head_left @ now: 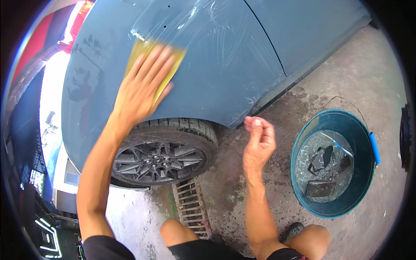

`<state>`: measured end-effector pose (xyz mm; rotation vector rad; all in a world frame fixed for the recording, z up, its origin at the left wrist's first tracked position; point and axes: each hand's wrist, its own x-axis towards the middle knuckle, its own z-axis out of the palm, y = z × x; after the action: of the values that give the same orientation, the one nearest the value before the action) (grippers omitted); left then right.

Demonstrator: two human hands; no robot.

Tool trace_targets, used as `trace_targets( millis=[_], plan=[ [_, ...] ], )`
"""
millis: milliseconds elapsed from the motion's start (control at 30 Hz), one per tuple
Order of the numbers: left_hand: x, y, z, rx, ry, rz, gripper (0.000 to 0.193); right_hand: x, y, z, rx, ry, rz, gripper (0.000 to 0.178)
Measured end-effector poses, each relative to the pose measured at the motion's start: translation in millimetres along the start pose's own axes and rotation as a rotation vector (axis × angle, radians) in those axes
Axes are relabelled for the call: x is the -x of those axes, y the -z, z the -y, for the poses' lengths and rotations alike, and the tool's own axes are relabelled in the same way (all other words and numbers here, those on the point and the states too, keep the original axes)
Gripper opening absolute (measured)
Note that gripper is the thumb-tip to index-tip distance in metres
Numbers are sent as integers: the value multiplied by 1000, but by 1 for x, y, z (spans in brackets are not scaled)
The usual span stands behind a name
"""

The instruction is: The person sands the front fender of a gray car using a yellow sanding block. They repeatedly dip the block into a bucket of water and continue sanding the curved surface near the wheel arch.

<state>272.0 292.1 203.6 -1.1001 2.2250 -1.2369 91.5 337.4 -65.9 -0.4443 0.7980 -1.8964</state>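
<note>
The yellow sheet [177, 58] is pressed against the blue-grey fender [208, 86], above the wheel [158, 160], and it is mostly covered by the left hand [141, 89]. The fingers of this hand are laid long and nearly straight over it, slightly spread, with the thumb apart at the lower side; their edges are a little blurred. By the right hand [259, 143] the panel is not seen to be touched. Its fingers are curled toward the thumb, and whether something small is pinched there cannot be told.

Rubbing seems to be the step in hand. For a good result, the whole palm should be used, so that the pressure is shared evenly and no groove is made by the fingertips. Light, overlapping strokes are advised, and the curve of the panel should be followed. The white streaks [193, 12] must be reached completely, but near the two small holes and the door seam [266, 34] more care is needed, since the sheet may be caught or an edge may be rubbed too much. If wet work is intended, the sheet can be rinsed often in the bucket [363, 147], where dark pieces [320, 188] are seen in cloudy water.
</note>
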Motion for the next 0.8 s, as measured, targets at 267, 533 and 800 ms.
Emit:
trace_targets(
  millis=[267,533,800],
  plan=[
    [-90,-2,-6,-27,-77,-188,65,-41,16,22,770,420,-110,27],
    [68,-18,-5,-29,40,148,70,-66,42,20,654,639,-145,15],
    [-40,-19,-25,-26,-12,-126,64,-64,51,26,1089,518,-230,47]
  ],
)
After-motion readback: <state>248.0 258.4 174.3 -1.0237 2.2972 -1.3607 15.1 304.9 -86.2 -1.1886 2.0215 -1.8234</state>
